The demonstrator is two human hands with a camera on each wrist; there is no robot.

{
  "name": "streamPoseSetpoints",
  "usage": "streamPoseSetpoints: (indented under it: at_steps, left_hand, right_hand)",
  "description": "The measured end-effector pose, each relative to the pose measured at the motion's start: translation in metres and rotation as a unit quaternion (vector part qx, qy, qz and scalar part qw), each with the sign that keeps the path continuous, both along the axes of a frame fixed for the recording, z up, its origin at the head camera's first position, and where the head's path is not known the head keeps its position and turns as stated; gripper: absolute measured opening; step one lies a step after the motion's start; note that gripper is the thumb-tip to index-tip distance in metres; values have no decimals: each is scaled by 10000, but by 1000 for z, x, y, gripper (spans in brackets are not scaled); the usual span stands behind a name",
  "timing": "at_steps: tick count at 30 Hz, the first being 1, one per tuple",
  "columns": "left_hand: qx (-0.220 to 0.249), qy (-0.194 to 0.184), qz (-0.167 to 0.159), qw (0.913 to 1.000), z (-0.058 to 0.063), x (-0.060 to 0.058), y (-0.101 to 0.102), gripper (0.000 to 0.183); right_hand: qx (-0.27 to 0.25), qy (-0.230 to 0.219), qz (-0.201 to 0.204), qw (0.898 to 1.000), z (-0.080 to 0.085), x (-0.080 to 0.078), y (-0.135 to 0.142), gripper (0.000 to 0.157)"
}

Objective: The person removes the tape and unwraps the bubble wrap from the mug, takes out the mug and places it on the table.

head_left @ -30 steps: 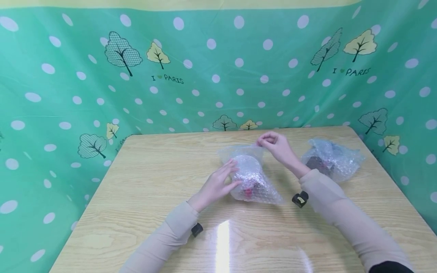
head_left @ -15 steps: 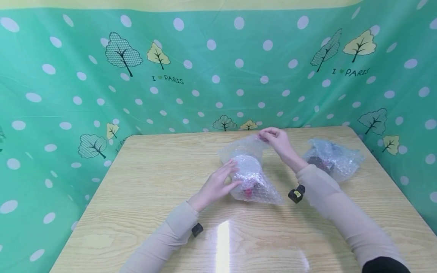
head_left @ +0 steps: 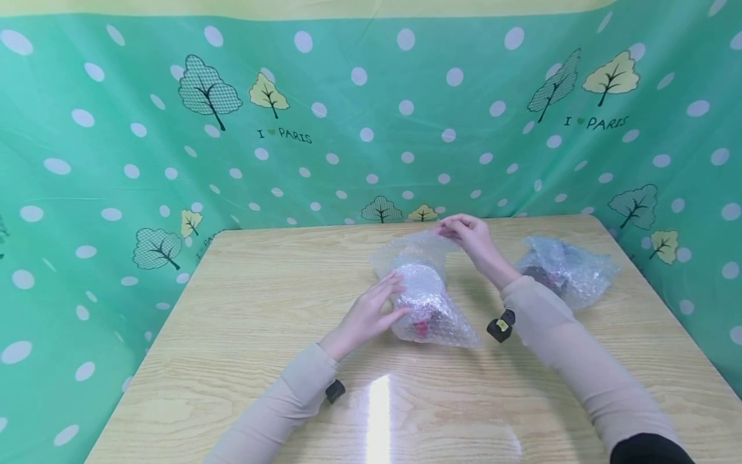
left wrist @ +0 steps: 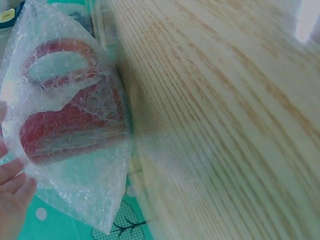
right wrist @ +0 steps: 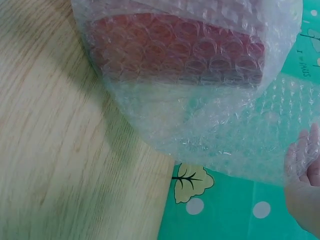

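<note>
A bubble wrap bag [head_left: 437,309] stands near the middle of the table, with a red mug [left wrist: 75,125] inside it. The mug's handle shows through the plastic in the left wrist view. My left hand [head_left: 365,316] rests against the bag's left side, fingers fairly straight and spread. At the bag's far end, my right hand [head_left: 472,241] pinches the loose edge of the wrap between thumb and fingers and holds it up. In the right wrist view, the wrap stretches from the mug to the right hand [right wrist: 302,200].
A second bubble-wrapped bundle [head_left: 570,274] with something dark in it lies at the right of the wooden table [head_left: 261,322]. A green dotted curtain [head_left: 324,167] hangs behind the table's far edge and along its sides.
The right hand has lifted the far edge of the bubble wrap bag slightly up and away, so the loose flap stands higher. My left hand has stayed in place.
</note>
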State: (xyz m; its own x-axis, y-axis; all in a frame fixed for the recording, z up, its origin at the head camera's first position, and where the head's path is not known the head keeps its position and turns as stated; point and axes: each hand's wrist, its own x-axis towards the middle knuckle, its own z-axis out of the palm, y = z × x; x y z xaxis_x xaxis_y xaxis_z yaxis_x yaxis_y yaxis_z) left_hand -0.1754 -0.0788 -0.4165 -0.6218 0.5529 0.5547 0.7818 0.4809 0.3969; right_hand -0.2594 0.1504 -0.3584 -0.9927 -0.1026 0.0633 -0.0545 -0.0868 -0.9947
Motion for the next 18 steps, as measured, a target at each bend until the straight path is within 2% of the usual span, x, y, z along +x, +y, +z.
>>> streamPoseSetpoints:
  at_steps: [5, 9, 13, 18]
  left_hand:
    - [1, 33, -18, 10000, 0, 0, 0, 37]
    - [19, 51, -16, 10000, -1, 0, 1, 38]
    - [12, 47, -1, 10000, -2, 0, 0, 38]
    - [-61, -3, 54, 10000, -2, 0, 0, 38]
  right_hand:
    - [295, 124, -120, 9994, 1, -5, 1, 12]
    - [731, 155, -260, 9969, 3, -9, 2, 15]
    - [1211, 130, -330, 9920, 3, -13, 5, 18]
    - [1497, 23, -335, 9882, 0, -17, 9, 24]
